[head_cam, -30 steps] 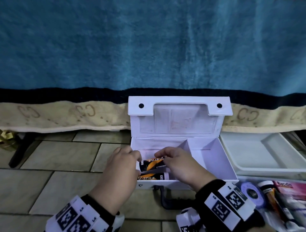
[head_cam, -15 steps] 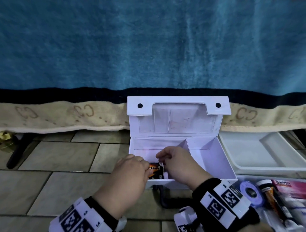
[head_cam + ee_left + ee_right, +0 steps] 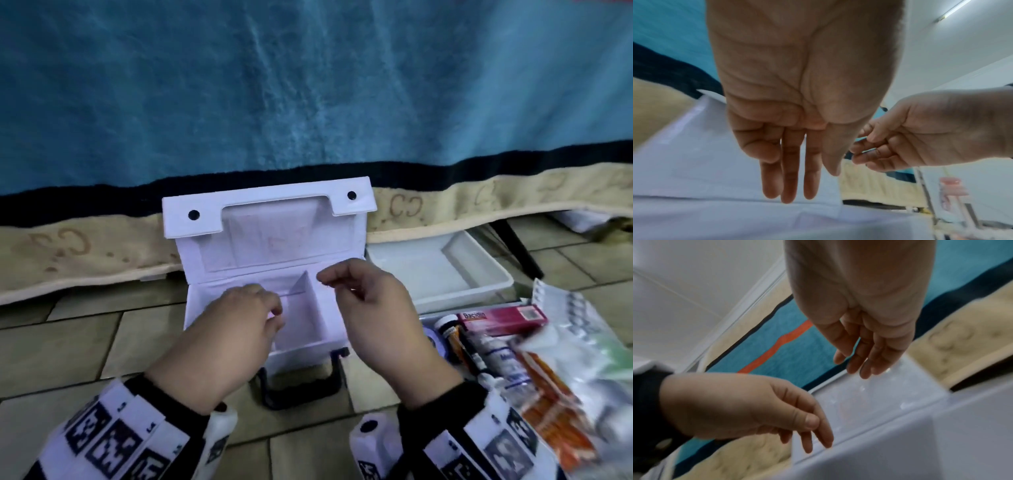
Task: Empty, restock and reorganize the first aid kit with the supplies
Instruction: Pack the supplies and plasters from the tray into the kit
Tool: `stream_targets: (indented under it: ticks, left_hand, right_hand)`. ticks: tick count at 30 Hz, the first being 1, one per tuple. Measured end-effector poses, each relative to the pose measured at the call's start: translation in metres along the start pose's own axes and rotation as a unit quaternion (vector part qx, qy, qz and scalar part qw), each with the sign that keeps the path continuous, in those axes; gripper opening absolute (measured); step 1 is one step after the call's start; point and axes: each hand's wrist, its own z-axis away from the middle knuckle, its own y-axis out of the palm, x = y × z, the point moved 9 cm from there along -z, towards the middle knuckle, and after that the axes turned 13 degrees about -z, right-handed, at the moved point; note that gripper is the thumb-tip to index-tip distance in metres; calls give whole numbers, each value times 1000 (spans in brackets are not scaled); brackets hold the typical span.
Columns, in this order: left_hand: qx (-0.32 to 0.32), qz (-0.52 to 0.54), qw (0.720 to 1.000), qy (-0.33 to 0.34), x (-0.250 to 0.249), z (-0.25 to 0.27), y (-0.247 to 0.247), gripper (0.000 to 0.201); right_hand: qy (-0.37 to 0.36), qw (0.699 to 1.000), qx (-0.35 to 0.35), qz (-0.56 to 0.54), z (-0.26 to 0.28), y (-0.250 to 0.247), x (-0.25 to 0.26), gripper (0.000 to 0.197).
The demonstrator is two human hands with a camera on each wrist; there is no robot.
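The white first aid kit (image 3: 274, 240) stands on the tiled floor (image 3: 68, 346) with its lid up against the blue blanket (image 3: 308, 85). Both grips are loose and hold nothing: the left hand (image 3: 233, 339) hangs over the kit's left compartment, the right hand (image 3: 380, 315) over its right. Supplies (image 3: 513, 342) lie on the floor just right of the kit.

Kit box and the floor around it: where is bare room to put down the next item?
Free: the kit box floor left of its divider, between left hand and right hand; the white tray right of the box; the floor tiles left of it. Crowded: the supplies pile at the right. Under both hands, hidden.
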Motion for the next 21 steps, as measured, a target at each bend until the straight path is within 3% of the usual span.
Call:
stream_targets:
  ticks: [4,7,10,12,14,17,21]
  left_hand:
    - [1,4,997,83,-67,-18,-14,24]
    - [21,-3,991,130,-112,-28,-11,26]
    - [40,13,985,165,-150,-40,-3,24]
    - [53,15,982,180,-172,-50,1,23]
    - [61,-4,979,194,-192,-63,3,25]
    - [63,-17,975,212,-218,-84,3,27]
    - [79,-20,972,221,-247,-110,11,24]
  right_hand:
    - [3,988,-131,84,19,-95,3,29]
    - [43,948,-210,233,38,-158,-9,18]
    - [137,915,-170,339,51,-178,-42,15]
    - [174,899,-113,385,55,-172,-64,29]
    - [178,888,-81,415,56,-166,-73,32]
    - [135,873,-71,462,54,-157,-61,16]
    - [113,866,-41,486,52,-146,-51,16]
